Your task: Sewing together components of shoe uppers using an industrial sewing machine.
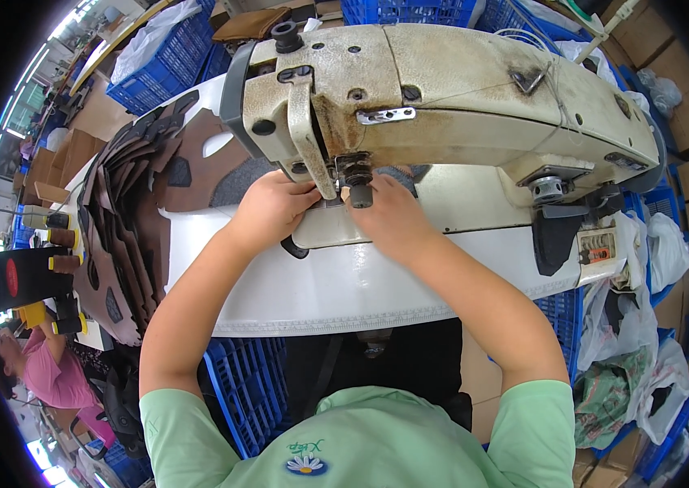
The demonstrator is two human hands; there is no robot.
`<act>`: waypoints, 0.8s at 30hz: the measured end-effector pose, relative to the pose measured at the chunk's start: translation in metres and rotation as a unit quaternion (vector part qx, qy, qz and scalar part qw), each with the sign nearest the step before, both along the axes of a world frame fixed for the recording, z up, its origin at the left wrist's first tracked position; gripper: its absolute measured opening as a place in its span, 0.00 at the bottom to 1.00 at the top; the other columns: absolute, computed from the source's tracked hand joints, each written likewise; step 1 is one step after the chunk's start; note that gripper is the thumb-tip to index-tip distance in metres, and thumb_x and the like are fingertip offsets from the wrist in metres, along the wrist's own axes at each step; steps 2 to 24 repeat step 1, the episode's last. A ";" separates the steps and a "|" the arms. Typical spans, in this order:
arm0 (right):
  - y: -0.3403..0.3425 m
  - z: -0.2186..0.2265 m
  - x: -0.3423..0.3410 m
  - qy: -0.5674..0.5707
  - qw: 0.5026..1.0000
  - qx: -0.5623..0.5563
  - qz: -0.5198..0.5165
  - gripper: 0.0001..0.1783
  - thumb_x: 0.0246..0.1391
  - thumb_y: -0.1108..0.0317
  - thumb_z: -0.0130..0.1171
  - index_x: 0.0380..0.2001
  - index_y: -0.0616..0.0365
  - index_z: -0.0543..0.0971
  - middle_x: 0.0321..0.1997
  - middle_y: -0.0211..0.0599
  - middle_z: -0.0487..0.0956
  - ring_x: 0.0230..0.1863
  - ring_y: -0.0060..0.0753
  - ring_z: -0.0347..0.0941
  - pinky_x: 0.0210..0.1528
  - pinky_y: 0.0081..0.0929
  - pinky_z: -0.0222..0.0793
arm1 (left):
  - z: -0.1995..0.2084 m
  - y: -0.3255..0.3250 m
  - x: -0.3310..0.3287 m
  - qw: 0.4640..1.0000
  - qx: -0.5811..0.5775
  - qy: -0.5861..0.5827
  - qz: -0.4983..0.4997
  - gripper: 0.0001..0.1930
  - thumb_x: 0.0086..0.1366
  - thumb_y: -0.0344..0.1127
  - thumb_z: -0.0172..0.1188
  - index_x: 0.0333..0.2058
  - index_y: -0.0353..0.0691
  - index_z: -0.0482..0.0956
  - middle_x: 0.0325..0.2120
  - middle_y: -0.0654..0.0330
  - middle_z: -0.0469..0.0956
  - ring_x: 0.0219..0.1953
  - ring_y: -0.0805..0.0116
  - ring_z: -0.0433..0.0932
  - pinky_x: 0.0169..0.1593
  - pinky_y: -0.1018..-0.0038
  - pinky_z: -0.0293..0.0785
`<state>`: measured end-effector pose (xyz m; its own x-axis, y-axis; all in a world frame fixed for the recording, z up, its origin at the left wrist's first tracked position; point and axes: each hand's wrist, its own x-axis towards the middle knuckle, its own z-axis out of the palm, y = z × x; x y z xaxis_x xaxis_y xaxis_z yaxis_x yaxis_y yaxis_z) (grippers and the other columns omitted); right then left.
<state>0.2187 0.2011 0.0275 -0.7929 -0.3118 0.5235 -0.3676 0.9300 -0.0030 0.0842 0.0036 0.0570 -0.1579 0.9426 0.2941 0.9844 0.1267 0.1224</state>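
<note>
A cream industrial sewing machine (458,98) reaches across the white table, its needle area at the middle. Under its head lies a brown leather piece (198,183) with dark grey felt-like backing patches, running out to the left. My left hand (271,210) is closed on this piece just left of the needle area, fingers curled and thumb toward the needle. My right hand (389,213) is on the right side of the needle, its fingers bent onto the work. The machine's dark knob and head partly hide those fingertips and the stitching spot.
Stacked brown leather pieces (121,236) hang over the table's left end, near thread cones (64,248). Blue crates (161,61) stand behind and a blue crate (247,390) below the table. Plastic bags (617,333) fill the right side. A person in pink (60,374) sits at far left.
</note>
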 end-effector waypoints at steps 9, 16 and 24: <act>0.001 -0.001 -0.001 0.005 1.000 -0.002 -0.001 0.07 0.42 0.72 0.57 0.26 0.61 0.80 0.38 0.36 0.76 0.47 0.38 0.70 0.51 0.34 0.71 | 0.000 0.001 0.000 1.000 0.011 0.001 -0.006 0.16 0.48 0.25 0.62 0.39 0.41 0.86 0.42 0.57 0.84 0.43 0.58 0.81 0.50 0.66 0.76; 0.001 -0.001 -0.001 0.005 1.000 -0.002 -0.001 0.07 0.42 0.72 0.57 0.26 0.61 0.80 0.38 0.36 0.76 0.47 0.38 0.70 0.51 0.34 0.71 | 0.000 0.001 0.000 1.000 0.011 0.001 -0.006 0.16 0.48 0.25 0.62 0.39 0.41 0.86 0.42 0.57 0.84 0.43 0.58 0.81 0.50 0.66 0.76; 0.001 -0.001 -0.001 0.005 1.000 -0.002 -0.001 0.07 0.42 0.72 0.57 0.26 0.61 0.80 0.38 0.36 0.76 0.47 0.38 0.70 0.51 0.34 0.71 | 0.000 0.001 0.000 1.000 0.011 0.001 -0.006 0.16 0.48 0.25 0.62 0.39 0.41 0.86 0.42 0.57 0.84 0.43 0.58 0.81 0.50 0.66 0.76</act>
